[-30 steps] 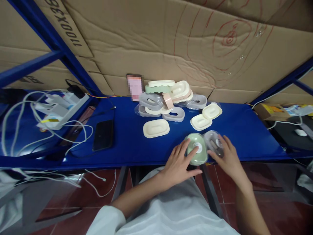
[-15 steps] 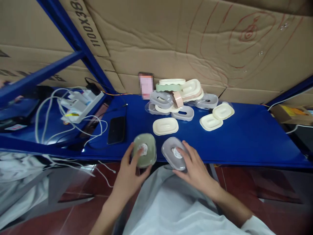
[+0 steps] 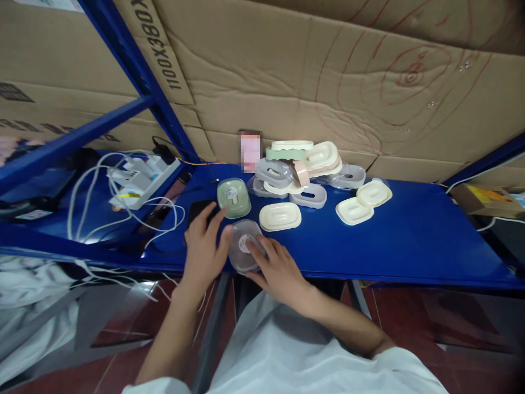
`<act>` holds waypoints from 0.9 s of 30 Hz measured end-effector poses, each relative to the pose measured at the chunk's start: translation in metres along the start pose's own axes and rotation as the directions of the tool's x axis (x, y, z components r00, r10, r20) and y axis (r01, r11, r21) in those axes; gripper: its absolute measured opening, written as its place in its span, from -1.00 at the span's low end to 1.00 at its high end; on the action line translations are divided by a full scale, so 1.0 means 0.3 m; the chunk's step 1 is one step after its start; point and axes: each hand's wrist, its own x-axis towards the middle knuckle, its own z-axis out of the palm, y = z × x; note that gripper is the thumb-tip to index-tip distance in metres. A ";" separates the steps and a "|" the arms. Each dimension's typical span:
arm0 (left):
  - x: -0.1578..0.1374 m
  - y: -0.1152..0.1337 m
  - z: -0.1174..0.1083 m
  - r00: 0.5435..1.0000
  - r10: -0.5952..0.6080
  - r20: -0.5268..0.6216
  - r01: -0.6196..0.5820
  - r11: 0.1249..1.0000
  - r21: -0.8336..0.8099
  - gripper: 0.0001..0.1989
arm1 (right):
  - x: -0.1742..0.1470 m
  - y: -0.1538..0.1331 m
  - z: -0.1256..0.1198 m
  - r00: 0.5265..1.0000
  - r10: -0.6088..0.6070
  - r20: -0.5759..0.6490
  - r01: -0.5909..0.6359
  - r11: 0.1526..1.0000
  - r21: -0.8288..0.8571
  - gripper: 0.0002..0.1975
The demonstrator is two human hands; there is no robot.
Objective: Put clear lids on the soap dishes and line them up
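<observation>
My right hand grips a wrapped grey soap dish at the blue shelf's front edge, thumb on its near side and fingers over the top beside a round white label. My left hand has its fingers apart and holds nothing; it is just left of the grey dish and partly covers a black phone. Beyond its fingertips lies a wrapped green soap dish, with a round label too. A cream dish piece lies right of the green one.
Behind, several cream, grey, green and pink dish pieces form a pile against the cardboard wall. Two cream pieces overlap farther right. A power strip with white cables stands left, beyond a blue frame post.
The green soap dish has moved forward and left onto the shelf, and my left hand has let go of it. My right hand has brought the grey soap dish leftward.
</observation>
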 end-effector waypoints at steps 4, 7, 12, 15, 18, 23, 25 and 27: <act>-0.186 0.089 -0.013 0.988 0.152 0.004 -0.152 0.988 -0.024 -0.51 | 0.098 0.040 0.024 0.998 -0.059 -0.021 0.062 0.990 0.128 -0.27; -0.267 0.091 0.039 0.983 0.183 0.009 -0.183 0.979 0.086 -0.53 | 0.118 0.121 0.013 0.995 -0.063 -0.074 0.073 0.989 0.131 -0.25; -0.251 0.032 0.089 0.978 0.206 -0.028 -0.200 0.971 0.132 -0.51 | 0.031 0.238 -0.029 0.989 0.129 -0.077 -0.135 0.988 -0.070 -0.42; -0.238 0.079 0.084 0.979 0.187 -0.084 -0.176 0.977 0.118 -0.46 | -0.042 0.264 -0.067 0.996 0.092 -0.021 -0.093 0.994 -0.053 -0.51; -0.238 0.171 0.100 0.965 0.262 -0.020 -0.263 0.965 -0.006 -0.43 | -0.059 0.325 -0.119 0.996 0.059 -0.067 -0.061 0.997 -0.039 -0.55; -0.201 0.237 0.187 0.937 0.314 0.156 -0.292 0.945 -0.149 -0.59 | 0.033 0.562 -0.179 0.969 0.158 -0.189 -0.192 0.965 -0.181 -0.52; -0.177 0.231 0.214 0.924 0.341 0.175 -0.303 0.929 -0.213 -0.69 | 0.064 0.642 -0.188 0.971 0.176 -0.159 -0.206 0.957 -0.202 -0.55; -0.156 0.224 0.229 0.915 0.363 0.175 -0.313 0.915 -0.255 -0.78 | 0.074 0.681 -0.197 0.977 0.167 -0.135 -0.192 0.961 -0.201 -0.62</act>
